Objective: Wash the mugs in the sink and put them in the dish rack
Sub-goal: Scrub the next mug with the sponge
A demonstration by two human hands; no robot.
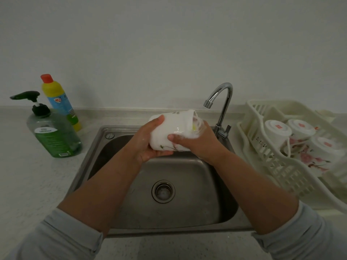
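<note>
Grey wall point(169, 44) and speckled tabletop point(28, 184) frame a steel sink point(197, 171), above which a person holds a white mug point(169, 132) on its side. The fingers point(162, 153) of the left hand point(146, 141) curl under the mug's base end, thumb over the top. The right hand point(195, 143) grips the mouth end, its thumb pressed to the outer wall and its fingers point(204, 127) hooked over the rim. They are blurred there, and a yellow patch beside them is too smeared to name. Both hands gleam wet. The mug, with a flower print low on its wall, hangs clear of the basin, just left of the tap point(222, 102) and above the drain point(163, 191). To the right, a cream rack point(281, 171) on the tabletop holds three mugs point(277, 132) upside down and crowded together, red labels on their bases. To the left stands a green pump bottle point(54, 136), with a yellow bottle point(56, 98), red-capped, just behind it. Grey sleeves point(62, 239) are pushed up both forearms.
</note>
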